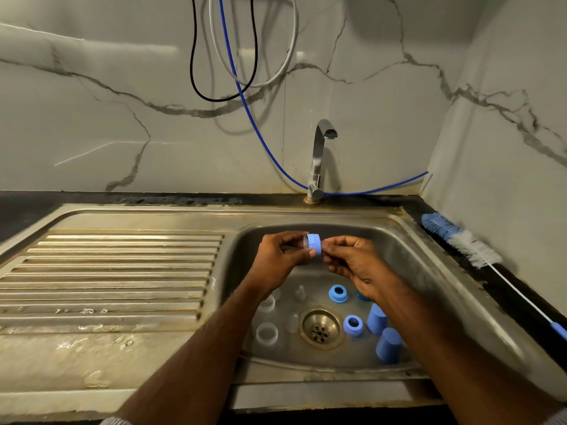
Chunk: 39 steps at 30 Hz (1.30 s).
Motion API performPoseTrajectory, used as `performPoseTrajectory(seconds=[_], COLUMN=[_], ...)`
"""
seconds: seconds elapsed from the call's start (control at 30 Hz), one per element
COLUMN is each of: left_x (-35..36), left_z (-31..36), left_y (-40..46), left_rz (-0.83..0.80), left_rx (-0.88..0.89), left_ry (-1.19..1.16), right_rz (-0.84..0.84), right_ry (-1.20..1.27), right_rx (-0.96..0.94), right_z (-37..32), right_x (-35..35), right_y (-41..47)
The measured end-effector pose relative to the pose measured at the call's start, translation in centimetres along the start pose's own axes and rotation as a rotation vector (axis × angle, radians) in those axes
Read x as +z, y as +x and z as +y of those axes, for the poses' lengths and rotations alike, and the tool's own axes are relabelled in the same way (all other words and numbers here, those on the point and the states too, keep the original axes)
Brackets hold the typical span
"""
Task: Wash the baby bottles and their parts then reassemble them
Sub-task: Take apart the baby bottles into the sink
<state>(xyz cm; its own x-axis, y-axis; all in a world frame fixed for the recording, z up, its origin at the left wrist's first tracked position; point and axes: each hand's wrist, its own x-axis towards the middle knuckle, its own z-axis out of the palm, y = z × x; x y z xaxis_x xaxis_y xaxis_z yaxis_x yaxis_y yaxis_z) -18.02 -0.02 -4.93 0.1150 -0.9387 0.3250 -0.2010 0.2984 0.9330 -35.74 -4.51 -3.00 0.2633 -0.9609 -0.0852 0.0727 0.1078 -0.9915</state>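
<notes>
Nearest, in the sink (429, 271) basin, blue caps (389, 345) stand at four o'clock from the drain (321, 328), blue rings (338, 293) at one, clear bottles (267, 332) at nine. Above, left hand (277, 259) and right hand (352, 262) both pinch a blue collar (314, 244), fingers curled around it. Brush (460, 240) lies on the surface at two o'clock; tap (320, 157) beyond.

Both forearms are bare up to the left hand (277, 259) and the right hand (352, 265), with short fingernails, no rings or watch visible, and a sliver of grey knitted sleeve cuff (115, 421) at each elbow edge.
</notes>
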Motion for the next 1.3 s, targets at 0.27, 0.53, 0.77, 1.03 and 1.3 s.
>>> performPoseTrajectory(seconds=[0.27,0.53,0.77,1.03,1.3], left_x=[0.2,0.0,-0.2,-0.7,-0.5], left_z=[-0.3,-0.3,-1.3,-2.2,-1.9], left_y=[-0.2,-0.2,0.1,-0.1,-0.6], left_rz=[-0.029,-0.149,-0.054,-0.005,-0.092], left_rx=[-0.112,-0.165,-0.243,-0.247,-0.231], left_ry=[-0.032,-0.188,-0.128,0.045,0.197], right_rz=[-0.153,-0.198,-0.114,-0.283,-0.554], right_ry=[-0.03,-0.041,-0.047,-1.158,-1.623], right_rx=[0.014,0.058,-0.076,-0.009,0.137], right_z=[0.0,0.1,0.4,3.3,5.2], right_x=[-0.5,-0.9,-0.8,-5.6,-3.4], right_y=[0.1,0.1,0.6,0.7,0.6])
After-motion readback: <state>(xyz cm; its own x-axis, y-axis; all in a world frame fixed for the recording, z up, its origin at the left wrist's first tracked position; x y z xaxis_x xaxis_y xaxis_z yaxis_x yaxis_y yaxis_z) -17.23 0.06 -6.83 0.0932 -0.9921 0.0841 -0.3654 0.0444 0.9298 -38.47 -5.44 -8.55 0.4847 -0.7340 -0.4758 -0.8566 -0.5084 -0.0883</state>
